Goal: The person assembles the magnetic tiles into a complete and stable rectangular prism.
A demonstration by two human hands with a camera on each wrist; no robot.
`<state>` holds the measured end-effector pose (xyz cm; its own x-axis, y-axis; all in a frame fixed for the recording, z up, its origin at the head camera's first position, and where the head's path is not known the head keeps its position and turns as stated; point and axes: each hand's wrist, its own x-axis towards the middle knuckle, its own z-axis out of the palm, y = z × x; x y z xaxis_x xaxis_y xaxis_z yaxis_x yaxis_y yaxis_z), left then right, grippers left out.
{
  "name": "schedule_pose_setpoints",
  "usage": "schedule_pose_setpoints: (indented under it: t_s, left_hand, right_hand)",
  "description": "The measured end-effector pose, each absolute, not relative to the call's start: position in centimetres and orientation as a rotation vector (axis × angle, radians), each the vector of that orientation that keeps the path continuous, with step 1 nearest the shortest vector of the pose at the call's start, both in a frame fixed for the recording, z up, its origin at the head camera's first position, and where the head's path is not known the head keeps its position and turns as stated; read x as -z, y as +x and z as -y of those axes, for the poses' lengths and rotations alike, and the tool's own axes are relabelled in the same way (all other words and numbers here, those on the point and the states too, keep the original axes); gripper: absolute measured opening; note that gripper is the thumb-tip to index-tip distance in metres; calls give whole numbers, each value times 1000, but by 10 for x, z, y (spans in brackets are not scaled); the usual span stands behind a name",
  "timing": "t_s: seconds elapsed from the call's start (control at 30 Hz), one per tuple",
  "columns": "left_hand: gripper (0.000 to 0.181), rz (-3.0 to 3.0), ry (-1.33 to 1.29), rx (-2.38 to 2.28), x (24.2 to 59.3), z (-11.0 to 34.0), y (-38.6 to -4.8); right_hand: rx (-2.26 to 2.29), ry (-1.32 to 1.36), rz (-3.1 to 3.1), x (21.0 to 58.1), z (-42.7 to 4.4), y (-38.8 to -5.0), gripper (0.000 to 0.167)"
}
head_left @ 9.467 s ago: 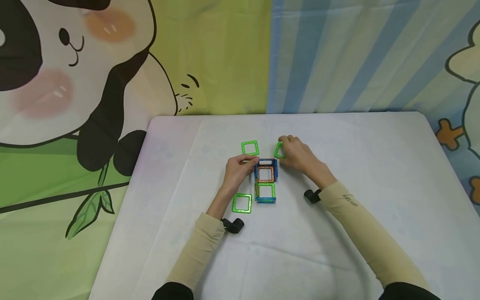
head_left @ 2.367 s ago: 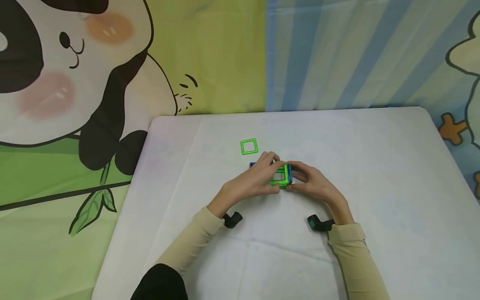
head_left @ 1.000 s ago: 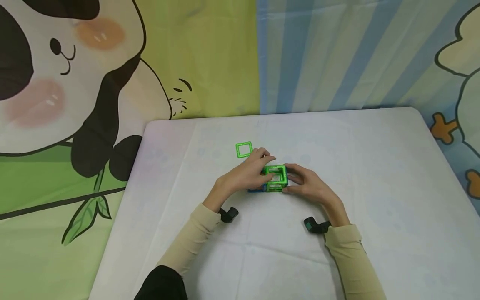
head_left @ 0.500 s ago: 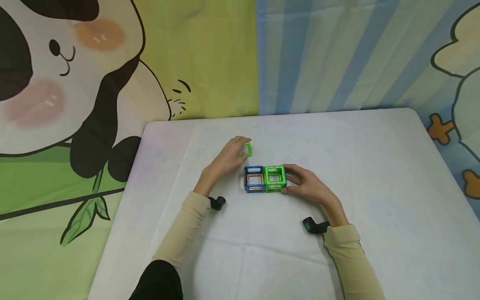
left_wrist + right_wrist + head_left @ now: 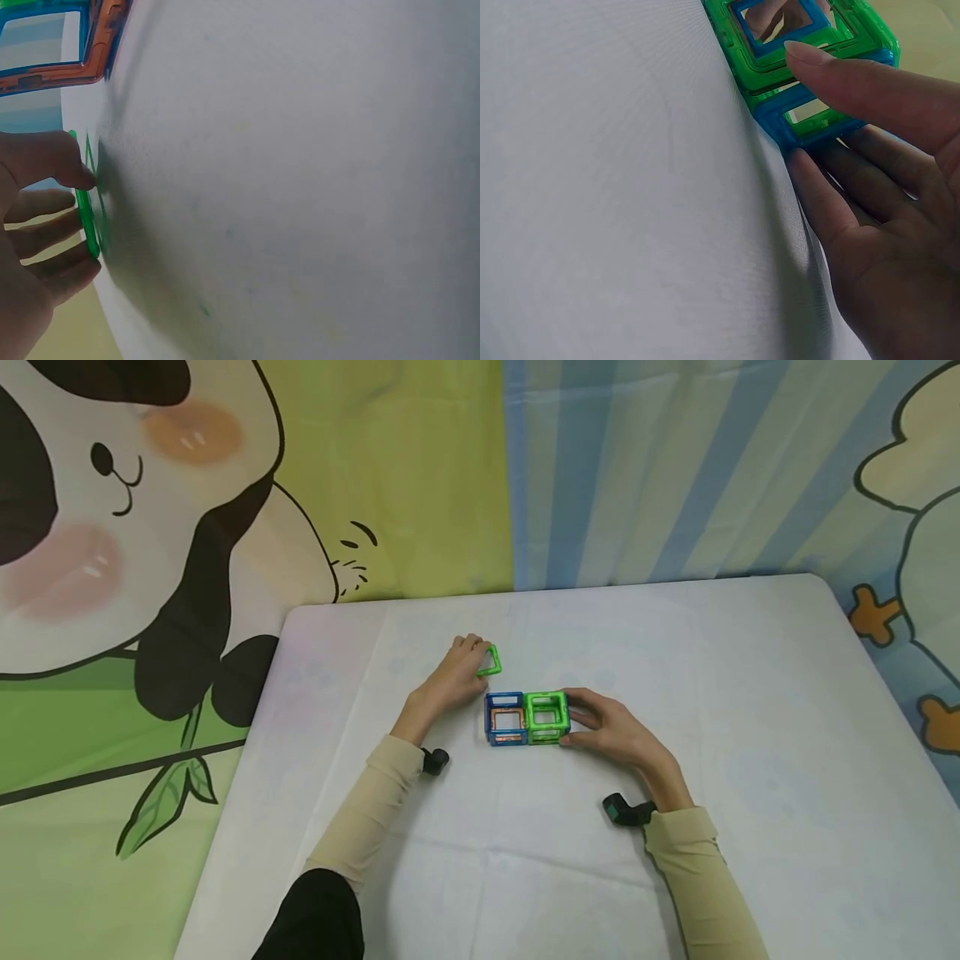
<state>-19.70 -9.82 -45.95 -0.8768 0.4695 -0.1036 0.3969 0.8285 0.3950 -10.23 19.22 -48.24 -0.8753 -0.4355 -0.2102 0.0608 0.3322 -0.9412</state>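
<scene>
In the head view my left hand point(image 5: 447, 681) pinches a green square magnetic tile point(image 5: 496, 660) behind and left of the block. The left wrist view has that tile point(image 5: 88, 225) edge-on between thumb and fingers, tilted up close to its shadow. A two-cell magnetic tile block point(image 5: 546, 697) lies on the white table, blue and orange on the left, green on the right. Its right end is held by my right hand point(image 5: 618, 731). In the right wrist view, the thumb rests on the green frame point(image 5: 735, 60) and the other fingers are at the blue end tile.
The white-covered table point(image 5: 675, 652) spreads around the block. Behind it hangs a printed curtain point(image 5: 420, 477) with cartoon figures. A black wrist camera point(image 5: 628, 812) sticks out from the right wrist, and another camera point(image 5: 435, 761) from the left.
The block now lies sideways, with green tiles joined on its right cell. My left hand left the block, reached back-left and lifted the loose green tile. My right hand stayed at the block's end.
</scene>
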Motion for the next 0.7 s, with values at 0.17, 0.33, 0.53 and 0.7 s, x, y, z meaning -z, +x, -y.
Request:
schedule_pose_setpoints:
  t_s: [0.17,0.33,0.53,0.7]
  left_hand:
    - [61,-2825,623,-537,458,98,-196]
    - [64,-2779,593,-646,453,101,-193]
    - [63,-2711,602,-806,446,110,-187]
    - [60,-2670,593,-946,439,118,-178]
  right_hand:
    - [1564,-333,-2181,482,-192,-103,80]
    - [1570,-332,-2175,482,-192,-103,80]
    - [1561,-335,-2178,483,-192,-103,81]
    - [1555,-331,-2186,483,-192,-103,80]
